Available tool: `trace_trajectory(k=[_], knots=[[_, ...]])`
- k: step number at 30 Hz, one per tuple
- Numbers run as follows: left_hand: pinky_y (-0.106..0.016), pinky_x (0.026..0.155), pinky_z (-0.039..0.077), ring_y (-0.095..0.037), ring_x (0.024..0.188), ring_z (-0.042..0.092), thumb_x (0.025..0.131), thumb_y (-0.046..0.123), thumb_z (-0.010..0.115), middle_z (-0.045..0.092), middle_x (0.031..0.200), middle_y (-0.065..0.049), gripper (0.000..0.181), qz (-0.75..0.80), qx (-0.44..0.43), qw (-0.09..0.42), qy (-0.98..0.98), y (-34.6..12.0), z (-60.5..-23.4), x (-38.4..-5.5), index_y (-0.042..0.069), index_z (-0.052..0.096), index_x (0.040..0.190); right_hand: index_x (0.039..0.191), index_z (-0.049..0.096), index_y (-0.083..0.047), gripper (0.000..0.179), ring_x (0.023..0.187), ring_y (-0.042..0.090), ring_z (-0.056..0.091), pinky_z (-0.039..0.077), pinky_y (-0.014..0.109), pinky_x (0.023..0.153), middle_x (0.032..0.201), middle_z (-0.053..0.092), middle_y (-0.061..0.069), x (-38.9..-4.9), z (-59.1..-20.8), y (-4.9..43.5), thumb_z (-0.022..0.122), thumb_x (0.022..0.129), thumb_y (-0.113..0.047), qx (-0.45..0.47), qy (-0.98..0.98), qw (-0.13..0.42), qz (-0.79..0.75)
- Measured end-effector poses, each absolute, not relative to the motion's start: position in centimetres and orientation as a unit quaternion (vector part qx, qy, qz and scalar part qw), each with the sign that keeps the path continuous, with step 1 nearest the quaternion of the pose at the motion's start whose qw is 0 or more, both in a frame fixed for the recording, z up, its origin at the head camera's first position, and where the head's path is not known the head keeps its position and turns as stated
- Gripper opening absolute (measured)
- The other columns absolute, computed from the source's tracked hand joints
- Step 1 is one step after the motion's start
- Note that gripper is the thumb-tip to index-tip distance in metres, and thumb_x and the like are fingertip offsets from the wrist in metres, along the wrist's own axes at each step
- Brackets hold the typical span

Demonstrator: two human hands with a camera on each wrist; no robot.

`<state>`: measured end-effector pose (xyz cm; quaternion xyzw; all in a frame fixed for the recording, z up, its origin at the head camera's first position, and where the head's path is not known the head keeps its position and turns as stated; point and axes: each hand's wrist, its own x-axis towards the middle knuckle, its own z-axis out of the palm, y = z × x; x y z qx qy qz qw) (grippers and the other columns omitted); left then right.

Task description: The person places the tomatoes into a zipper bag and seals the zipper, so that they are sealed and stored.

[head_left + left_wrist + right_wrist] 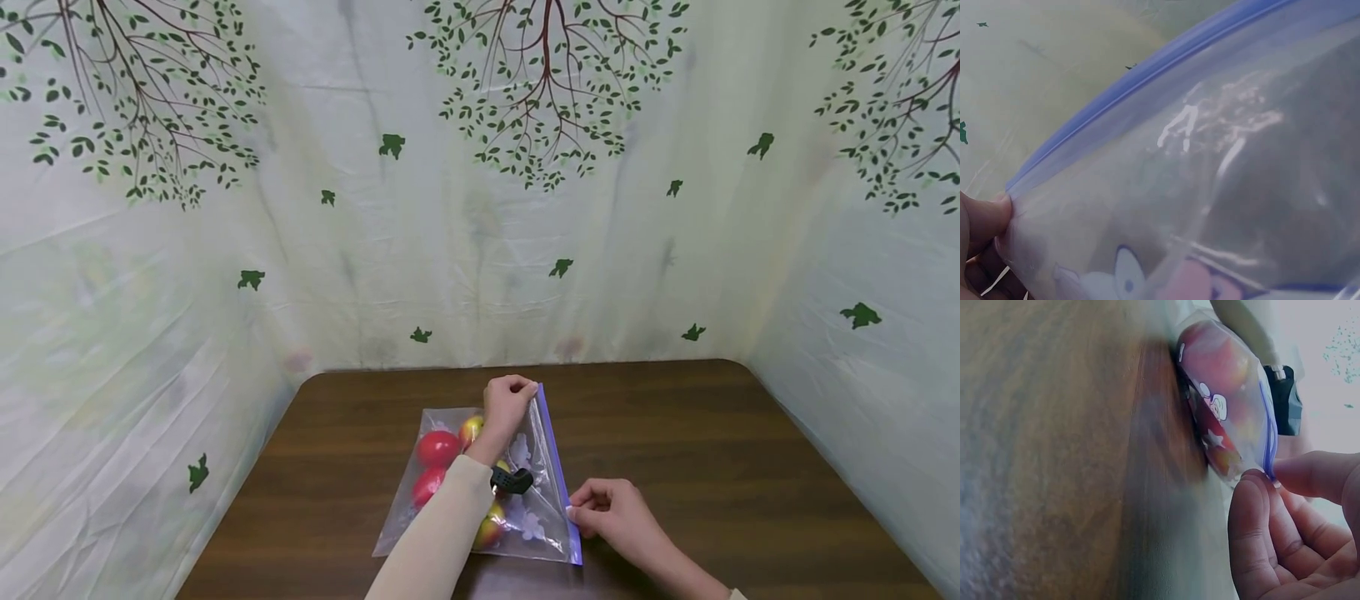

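Observation:
A clear zip bag with a blue-purple zip strip lies on the table, its zip edge facing right. Inside are round red fruits and several yellow-and-red ones. My left hand reaches across the bag and pinches the far end of the zip edge between thumb and fingers. At the near end, my right hand pinches the strip with thumb and index finger. In the left wrist view the bag's plastic bulges, with a printed cartoon pattern low down. My left forearm hides some of the fruit.
The brown wooden table extends on both sides of the bag. Behind and beside it hangs a pale cloth printed with branches and green leaves. A black wrist device on my left arm sits over the bag.

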<state>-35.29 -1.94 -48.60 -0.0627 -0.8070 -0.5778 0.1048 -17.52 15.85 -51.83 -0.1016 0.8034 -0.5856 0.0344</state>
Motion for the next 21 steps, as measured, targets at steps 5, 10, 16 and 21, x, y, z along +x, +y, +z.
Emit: trace_trajectory(k=[5,10,16,21], knots=[[-0.028,0.066,0.05,-0.011,0.073,0.058,0.09,0.018,0.078,0.071,0.081,0.005,0.009,-0.581,-0.061,0.109,-0.804,-1.98,-48.72,-35.44,0.013,0.079,0.083,0.091,0.071,-0.003,0.014,0.063,0.02,0.067,0.058,0.032,0.059,0.076,0.071,0.006,-17.27,-51.88,15.86,0.079,0.086,-0.013,-0.107,0.8,0.038,-0.589],[-0.029,0.065,0.049,-0.012,0.073,0.058,0.09,0.018,0.077,0.071,0.081,0.004,0.009,-0.587,-0.062,0.112,-0.799,-1.9,-48.57,-35.62,0.013,0.079,0.083,0.091,0.071,-0.002,0.014,0.063,0.021,0.067,0.059,0.033,0.059,0.077,0.071,0.007,-17.17,-51.72,15.97,0.08,0.086,-0.013,-0.106,0.798,0.044,-0.592],[-0.029,0.065,0.049,-0.012,0.074,0.058,0.089,0.015,0.078,0.071,0.08,0.003,0.008,-0.589,-0.065,0.122,-0.796,-1.78,-48.5,-35.85,0.011,0.079,0.083,0.091,0.071,-0.002,0.014,0.064,0.022,0.067,0.059,0.034,0.06,0.077,0.071,0.007,-16.99,-51.68,16.15,0.079,0.087,-0.013,-0.1,0.8,0.045,-0.59],[-0.028,0.065,0.049,-0.012,0.072,0.058,0.089,0.015,0.078,0.071,0.079,0.002,0.009,-0.587,-0.062,0.125,-0.798,-1.75,-48.48,-35.9,0.009,0.079,0.082,0.091,0.072,-0.003,0.014,0.063,0.02,0.066,0.058,0.033,0.059,0.077,0.071,0.007,-16.53,-51.72,16.27,0.079,0.087,-0.014,-0.093,0.801,0.05,-0.59]])
